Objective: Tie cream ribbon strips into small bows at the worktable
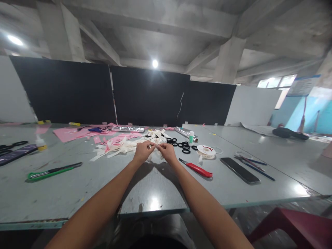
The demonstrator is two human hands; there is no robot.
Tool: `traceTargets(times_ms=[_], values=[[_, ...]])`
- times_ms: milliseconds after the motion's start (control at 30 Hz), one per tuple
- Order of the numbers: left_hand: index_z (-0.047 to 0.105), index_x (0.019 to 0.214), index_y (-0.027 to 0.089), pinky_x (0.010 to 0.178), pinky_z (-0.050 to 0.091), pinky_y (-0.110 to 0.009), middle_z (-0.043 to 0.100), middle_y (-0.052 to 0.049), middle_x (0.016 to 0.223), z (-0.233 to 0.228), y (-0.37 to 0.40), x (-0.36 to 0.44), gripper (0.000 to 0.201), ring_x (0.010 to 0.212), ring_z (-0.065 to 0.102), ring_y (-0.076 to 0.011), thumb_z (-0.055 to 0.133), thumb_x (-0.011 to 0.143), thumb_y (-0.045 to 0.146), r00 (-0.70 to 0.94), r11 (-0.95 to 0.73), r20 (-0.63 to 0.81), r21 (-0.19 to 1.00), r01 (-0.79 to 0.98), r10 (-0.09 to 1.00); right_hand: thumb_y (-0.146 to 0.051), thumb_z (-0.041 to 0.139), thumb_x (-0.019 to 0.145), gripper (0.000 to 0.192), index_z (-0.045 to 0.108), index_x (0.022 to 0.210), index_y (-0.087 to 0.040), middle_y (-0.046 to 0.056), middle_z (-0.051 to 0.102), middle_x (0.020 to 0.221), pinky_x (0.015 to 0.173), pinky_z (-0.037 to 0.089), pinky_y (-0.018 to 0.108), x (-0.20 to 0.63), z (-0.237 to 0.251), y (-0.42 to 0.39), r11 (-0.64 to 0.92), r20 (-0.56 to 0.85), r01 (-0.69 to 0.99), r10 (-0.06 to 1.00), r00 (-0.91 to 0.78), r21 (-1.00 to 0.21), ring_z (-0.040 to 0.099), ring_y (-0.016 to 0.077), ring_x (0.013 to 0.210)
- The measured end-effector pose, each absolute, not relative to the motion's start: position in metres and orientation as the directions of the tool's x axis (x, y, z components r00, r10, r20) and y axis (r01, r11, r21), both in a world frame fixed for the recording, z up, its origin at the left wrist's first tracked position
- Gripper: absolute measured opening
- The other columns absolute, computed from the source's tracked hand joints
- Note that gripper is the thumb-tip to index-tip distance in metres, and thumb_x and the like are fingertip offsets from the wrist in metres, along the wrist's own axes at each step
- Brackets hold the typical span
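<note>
Head view of a grey worktable [77, 193] with 2 bare forearms reaching forward. Hidden or unclear: the fingertips of both hands face away from the camera, so the exact contact between them cannot be seen; the item between them is small and pale, apparently a strip of cream ribbon [156, 146], and its shape is hard to make out. The near table edge cuts off the lower arms, and the far objects are too small to identify with certainty.

Grip: the left hand [142, 151] and right hand [167, 152] meet at mid-table, knuckles nearly touching, each with fingers curled and pressed together in a pinch on the ribbon strip, which is stretched between them just above the table surface.

Surroundings: a heap of cream and pink ribbon pieces [121, 144] lies just beyond the hands. Black rings [183, 145] are scattered to the right of it, near a white ribbon spool [206, 150]. A red utility knife [198, 169] lies just beside the right wrist; a dark phone [240, 170] lies farther right. A green utility knife [53, 171] lies well apart to the left.
</note>
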State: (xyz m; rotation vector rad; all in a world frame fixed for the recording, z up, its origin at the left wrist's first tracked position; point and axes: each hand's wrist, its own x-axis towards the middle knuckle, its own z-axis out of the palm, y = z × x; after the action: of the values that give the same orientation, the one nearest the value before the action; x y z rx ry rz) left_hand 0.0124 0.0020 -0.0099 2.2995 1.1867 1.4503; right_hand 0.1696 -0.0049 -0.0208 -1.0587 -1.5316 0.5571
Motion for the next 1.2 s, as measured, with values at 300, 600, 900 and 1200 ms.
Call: traceTargets(times_ms=[300, 600, 900, 1200], values=[[0.073, 0.091, 0.023, 0.072, 0.040, -0.028, 0.070, -0.002, 0.087, -0.013, 0.004, 0.013, 0.023, 0.066, 0.057, -0.0144, 0.056, 0.084, 0.037, 0.276, -0.664, 0.653, 0.474, 0.578, 0.706, -0.030, 0.057, 0.074, 0.022, 0.067, 0.065, -0.013, -0.001, 0.058, 0.055, 0.051, 0.031, 0.022, 0.168, -0.022, -0.007, 0.464, 0.554, 0.467, 0.829, 0.070, -0.753, 0.046, 0.0106, 0.052], [0.072, 0.093, 0.020, 0.072, 0.044, -0.027, 0.072, -0.004, 0.093, -0.020, 0.009, 0.016, 0.027, 0.079, 0.061, -0.0176, 0.056, 0.082, 0.039, 0.253, -0.649, 0.614, 0.594, 0.476, 0.747, -0.029, 0.056, 0.075, 0.020, 0.067, 0.068, -0.014, 0.000, 0.061, 0.058, 0.053, 0.032, 0.022, 0.171, -0.024, -0.005, 0.469, 0.598, 0.530, 0.796, 0.093, -0.707, 0.049, 0.0115, 0.054], [0.073, 0.090, 0.020, 0.070, 0.042, -0.027, 0.072, -0.003, 0.089, -0.019, 0.005, 0.019, 0.026, 0.072, 0.059, -0.0164, 0.060, 0.079, 0.040, 0.222, -0.614, 0.593, 0.617, 0.492, 0.774, -0.028, 0.057, 0.072, 0.018, 0.067, 0.067, -0.015, 0.000, 0.061, 0.058, 0.052, 0.031, 0.021, 0.170, -0.025, -0.006, 0.439, 0.572, 0.545, 0.814, 0.095, -0.714, 0.048, 0.0108, 0.052], [0.074, 0.087, 0.021, 0.068, 0.041, -0.026, 0.071, -0.002, 0.083, -0.021, 0.003, 0.020, 0.026, 0.066, 0.056, -0.0149, 0.060, 0.080, 0.041, 0.195, -0.610, 0.614, 0.592, 0.527, 0.765, -0.027, 0.055, 0.073, 0.019, 0.068, 0.067, -0.014, 0.001, 0.062, 0.059, 0.052, 0.031, 0.021, 0.170, -0.025, -0.006, 0.440, 0.586, 0.589, 0.807, 0.073, -0.678, 0.048, 0.0110, 0.053]])
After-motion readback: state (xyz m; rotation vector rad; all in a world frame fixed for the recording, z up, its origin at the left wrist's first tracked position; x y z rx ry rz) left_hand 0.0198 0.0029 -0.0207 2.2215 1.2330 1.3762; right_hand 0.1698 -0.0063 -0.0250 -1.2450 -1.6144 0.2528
